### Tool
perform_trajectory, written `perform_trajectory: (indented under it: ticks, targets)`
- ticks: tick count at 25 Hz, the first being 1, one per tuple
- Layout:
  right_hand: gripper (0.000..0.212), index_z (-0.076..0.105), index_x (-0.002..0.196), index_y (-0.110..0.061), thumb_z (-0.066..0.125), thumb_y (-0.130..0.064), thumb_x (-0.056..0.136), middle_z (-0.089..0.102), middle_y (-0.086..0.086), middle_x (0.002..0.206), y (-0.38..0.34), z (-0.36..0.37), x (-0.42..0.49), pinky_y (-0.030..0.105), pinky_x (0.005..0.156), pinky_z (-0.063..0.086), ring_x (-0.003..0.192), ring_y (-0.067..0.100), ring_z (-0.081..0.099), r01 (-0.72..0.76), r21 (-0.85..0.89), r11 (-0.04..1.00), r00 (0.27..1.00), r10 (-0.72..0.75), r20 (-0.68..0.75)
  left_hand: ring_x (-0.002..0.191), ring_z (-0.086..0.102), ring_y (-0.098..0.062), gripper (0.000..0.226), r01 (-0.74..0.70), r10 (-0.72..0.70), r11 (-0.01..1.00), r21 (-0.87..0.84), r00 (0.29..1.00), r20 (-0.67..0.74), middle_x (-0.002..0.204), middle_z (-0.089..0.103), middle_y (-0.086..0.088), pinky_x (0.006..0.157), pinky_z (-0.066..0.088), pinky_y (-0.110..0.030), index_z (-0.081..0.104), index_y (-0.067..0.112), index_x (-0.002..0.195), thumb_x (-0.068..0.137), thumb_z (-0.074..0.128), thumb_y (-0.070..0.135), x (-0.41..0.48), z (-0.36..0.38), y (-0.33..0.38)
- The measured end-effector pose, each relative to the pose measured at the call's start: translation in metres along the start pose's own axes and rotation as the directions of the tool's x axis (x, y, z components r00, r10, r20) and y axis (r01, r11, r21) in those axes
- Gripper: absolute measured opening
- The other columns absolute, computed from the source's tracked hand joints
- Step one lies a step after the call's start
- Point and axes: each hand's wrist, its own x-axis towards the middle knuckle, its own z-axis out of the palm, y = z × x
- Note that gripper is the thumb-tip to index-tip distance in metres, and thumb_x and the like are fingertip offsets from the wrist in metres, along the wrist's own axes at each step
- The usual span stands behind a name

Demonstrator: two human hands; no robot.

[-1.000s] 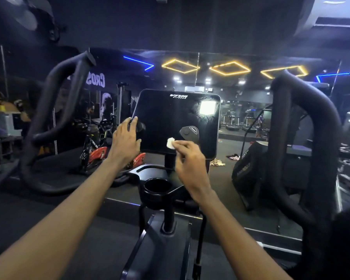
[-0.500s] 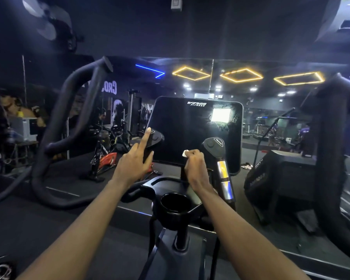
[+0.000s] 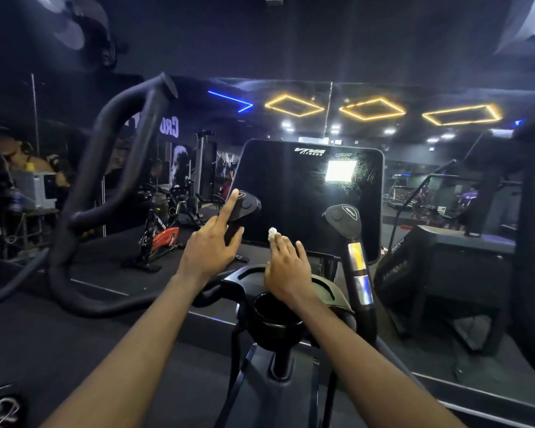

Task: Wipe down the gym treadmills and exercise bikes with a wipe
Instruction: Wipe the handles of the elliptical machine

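Since the cup holder (image 3: 277, 307) sits open directly below the console screen (image 3: 306, 193), the small wipe (image 3: 272, 233), merely pinched in the right hand (image 3: 288, 267) at the screen's lower edge, could drop in if the pinch loosens. At the screen's left edge the left hand (image 3: 210, 242) rests, fingers straight and apart, on a handle knob (image 3: 244, 205). A second knob (image 3: 343, 216) crowds the screen's lower right; a spin bike (image 3: 159, 233) stands beyond its left.
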Motion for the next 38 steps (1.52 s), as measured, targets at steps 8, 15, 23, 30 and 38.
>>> perform_trajectory:
  ticks: [8, 15, 23, 30, 38]
  targets:
    - [0.08, 0.003, 0.155, 0.001, 0.036, -0.045, 0.099, 0.005, 0.018, 0.163, 0.007, -0.004, -0.018, 0.044, 0.123, 0.002, 0.151, 0.031, 0.005, -0.245, -0.042, 0.969, 0.97, 0.245, 0.005, 0.059, 0.06, -0.023, 0.083, 0.112, -0.113, 0.993, -0.04, 0.994, -0.01, 0.056, 0.043, 0.01, 0.061, 0.053, -0.039, 0.005, 0.038, 0.155, 0.092, 0.058, 0.046, 0.0, 0.006, -0.007]
    - [0.079, -0.003, 0.155, -0.003, 0.03, -0.049, 0.101, 0.001, 0.012, 0.164, 0.007, -0.01, -0.009, 0.046, 0.12, -0.008, 0.151, 0.025, 0.001, -0.192, -0.11, 0.975, 0.978, 0.199, 0.06, 0.075, 0.067, -0.035, 0.052, 0.197, -0.197, 0.98, -0.032, 0.98, -0.01, 0.067, 0.061, -0.002, 0.066, 0.053, -0.042, 0.045, 0.017, 0.124, 0.089, 0.058, 0.055, 0.002, 0.01, -0.009]
    - [0.09, -0.005, 0.153, 0.003, 0.037, -0.054, 0.097, 0.0, 0.02, 0.162, 0.011, -0.004, 0.022, 0.045, 0.12, -0.008, 0.151, 0.033, 0.001, -0.319, 0.136, 0.938, 0.946, 0.325, -0.023, 0.059, 0.062, -0.023, 0.036, 0.219, -0.219, 0.973, -0.072, 0.976, 0.013, 0.058, 0.057, 0.004, 0.058, 0.053, -0.041, 0.045, 0.022, 0.099, 0.089, 0.058, 0.054, 0.002, 0.007, -0.006]
    - [0.082, -0.013, 0.153, -0.003, 0.027, -0.052, 0.101, -0.011, 0.012, 0.164, 0.017, -0.009, 0.051, 0.044, 0.12, 0.002, 0.151, 0.026, -0.008, -0.271, 0.125, 0.954, 0.962, 0.274, -0.005, 0.06, 0.06, -0.015, 0.041, 0.267, -0.261, 0.954, -0.135, 0.963, 0.062, 0.058, 0.054, 0.004, 0.061, 0.048, -0.038, 0.044, 0.025, 0.109, 0.088, 0.057, 0.059, 0.003, -0.003, 0.004]
    - [0.08, -0.016, 0.153, -0.004, 0.023, -0.051, 0.101, -0.012, 0.013, 0.163, 0.016, -0.008, 0.139, 0.048, 0.119, -0.014, 0.151, 0.028, -0.01, -0.236, 0.092, 0.967, 0.968, 0.243, -0.07, 0.101, 0.057, -0.007, 0.042, 0.049, -0.037, 0.99, -0.136, 0.995, 0.087, 0.113, 0.052, 0.014, 0.091, 0.051, -0.035, 0.052, 0.047, 0.129, 0.089, 0.051, 0.062, 0.058, 0.0, 0.025]
